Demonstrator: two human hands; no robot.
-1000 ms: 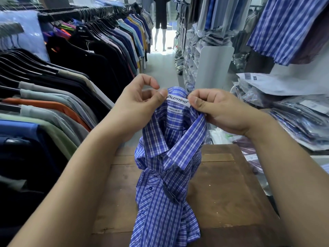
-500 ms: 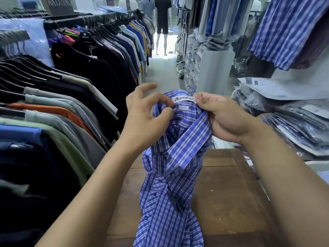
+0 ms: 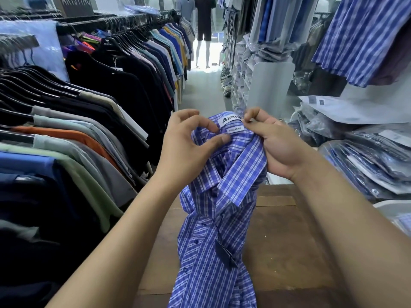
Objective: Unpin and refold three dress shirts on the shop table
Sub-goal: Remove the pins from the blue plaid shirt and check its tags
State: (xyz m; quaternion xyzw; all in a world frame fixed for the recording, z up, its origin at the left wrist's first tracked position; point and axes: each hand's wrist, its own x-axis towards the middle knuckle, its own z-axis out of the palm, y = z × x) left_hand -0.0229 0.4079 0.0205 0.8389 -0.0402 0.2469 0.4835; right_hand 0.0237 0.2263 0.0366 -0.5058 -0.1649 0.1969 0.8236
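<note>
A blue and white checked dress shirt (image 3: 222,218) hangs crumpled in the air above the brown wooden shop table (image 3: 287,252). Its collar is up, with a white brand label and a size tab showing inside the neck. My left hand (image 3: 189,150) grips the left side of the collar, thumb pressed on the cloth below the label. My right hand (image 3: 275,145) holds the right side of the collar, its thumb and forefinger pinched together at the label's right end. A dark hang tag (image 3: 224,250) dangles at the shirt's front. No pin can be made out.
A long rack of hung shirts (image 3: 93,121) runs along the left, close to the table. Stacks of bagged shirts (image 3: 367,158) lie at the right. Shelving (image 3: 262,85) lines the aisle beyond, and mannequins (image 3: 203,30) stand at the far end.
Both hands have shifted on the collar: the left thumb slid down below the label, and the right fingers moved up into a pinch at the label's right end. The shirt sank slightly.
</note>
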